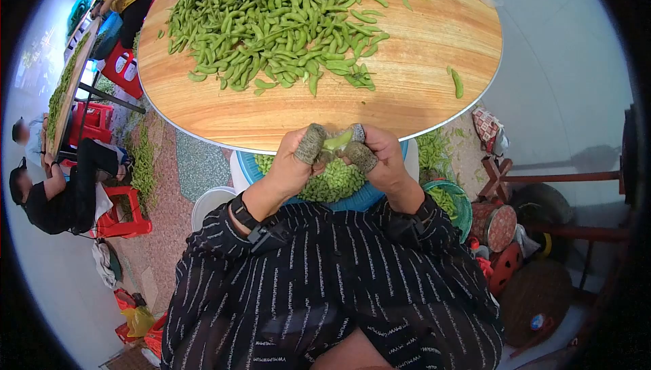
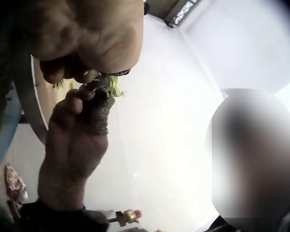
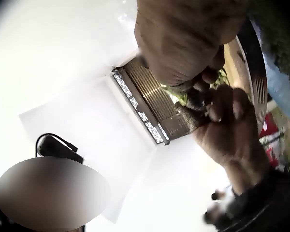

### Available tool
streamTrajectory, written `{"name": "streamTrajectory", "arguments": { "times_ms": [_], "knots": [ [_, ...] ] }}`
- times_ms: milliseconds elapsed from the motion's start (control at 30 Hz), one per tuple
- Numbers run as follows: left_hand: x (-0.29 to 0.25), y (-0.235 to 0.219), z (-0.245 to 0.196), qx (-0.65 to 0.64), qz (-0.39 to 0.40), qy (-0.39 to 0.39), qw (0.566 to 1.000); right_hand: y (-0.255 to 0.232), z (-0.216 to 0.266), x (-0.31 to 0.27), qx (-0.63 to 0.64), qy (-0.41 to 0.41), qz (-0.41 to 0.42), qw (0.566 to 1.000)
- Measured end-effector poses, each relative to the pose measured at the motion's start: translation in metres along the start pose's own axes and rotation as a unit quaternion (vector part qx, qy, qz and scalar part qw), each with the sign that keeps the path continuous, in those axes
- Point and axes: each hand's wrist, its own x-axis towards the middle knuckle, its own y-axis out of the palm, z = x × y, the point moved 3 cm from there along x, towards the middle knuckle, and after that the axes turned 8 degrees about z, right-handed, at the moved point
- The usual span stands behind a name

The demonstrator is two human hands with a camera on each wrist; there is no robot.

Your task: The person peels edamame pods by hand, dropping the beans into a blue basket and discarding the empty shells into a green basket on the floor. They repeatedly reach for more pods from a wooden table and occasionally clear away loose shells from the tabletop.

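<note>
Both hands meet at the near edge of the round wooden table (image 1: 420, 65), over a blue basin (image 1: 359, 202) of shelled green beans (image 1: 332, 183). Between them is a green soybean pod (image 1: 338, 141). My left hand (image 1: 291, 165) pinches its left end, while my right hand (image 1: 388, 158) pinches the other. Thick grey-green wraps cover the thumbs and some fingertips. In the left wrist view, bits of green pod (image 2: 115, 89) stick out between the wrapped digits. The right wrist view shows the pod (image 3: 181, 96) partly hidden by fingers.
A large heap of soybean pods (image 1: 271, 24) covers the table's far left, and one loose pod (image 1: 458, 84) lies at right. A green basket (image 1: 458, 211) stands by the right knee, a white bucket (image 1: 211, 200) at left. Two people sit near red stools (image 1: 122, 214) further left.
</note>
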Motion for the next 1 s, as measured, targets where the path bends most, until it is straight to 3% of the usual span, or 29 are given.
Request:
{"name": "streamTrajectory", "arguments": {
  "times_ms": [33,67,133,167,200,233,367,467,567,633,667,733,767,833,867,933,1000],
  "knots": [
    [0.0,-0.001,0.006,-0.135,-0.002,-0.03,0.99,-0.001,0.0,0.001,0.019,-0.001,0.016,1.0],
    [0.0,-0.002,0.008,-0.134,-0.002,-0.03,0.99,-0.002,0.0,0.0,0.019,-0.001,0.016,1.0],
    [0.001,-0.004,0.011,-0.168,-0.023,-0.075,0.983,-0.002,-0.006,-0.001,0.16,0.117,0.015,0.98],
    [0.002,-0.002,0.007,-0.168,-0.022,-0.076,0.983,-0.002,-0.003,-0.001,0.16,0.117,0.014,0.98],
    [0.004,0.003,-0.009,-0.006,0.003,-0.033,0.999,-0.002,0.0,-0.001,0.144,0.133,0.006,0.981],
    [0.005,0.008,-0.019,0.157,0.028,0.013,0.987,-0.002,0.001,-0.001,0.128,0.148,-0.001,0.981],
    [0.006,0.005,-0.011,0.275,0.025,0.01,0.961,-0.001,0.006,-0.001,0.051,0.151,-0.006,0.987],
    [0.004,0.006,-0.016,0.194,0.054,0.075,0.977,0.0,0.015,-0.001,-0.038,0.09,0.02,0.995],
    [-0.001,-0.002,-0.014,0.116,0.077,0.043,0.989,0.003,0.021,0.001,-0.082,0.061,0.059,0.993],
    [-0.002,-0.016,-0.003,-0.013,0.1,-0.073,0.992,0.009,0.024,0.003,-0.029,0.075,0.105,0.991],
    [-0.004,-0.016,-0.001,-0.012,0.1,-0.073,0.992,0.01,0.026,0.002,-0.029,0.074,0.106,0.991],
    [-0.007,-0.013,-0.003,0.057,-0.011,-0.064,0.996,0.008,0.023,0.0,0.103,0.18,0.032,0.978],
    [-0.006,-0.007,-0.006,0.056,-0.011,-0.063,0.996,0.006,0.023,0.0,0.103,0.18,0.032,0.978],
    [-0.005,0.008,-0.021,0.265,0.002,0.098,0.959,0.003,0.019,-0.003,0.141,0.21,0.026,0.967],
    [-0.005,0.007,-0.019,0.265,0.003,0.098,0.959,0.003,0.019,-0.003,0.14,0.21,0.026,0.967],
    [-0.007,0.004,-0.015,0.496,0.0,0.097,0.863,0.004,0.018,-0.003,0.146,0.196,0.017,0.97],
    [-0.007,0.006,-0.021,0.53,0.001,0.115,0.84,0.005,0.017,-0.003,0.152,0.199,0.008,0.968]
  ]
}}
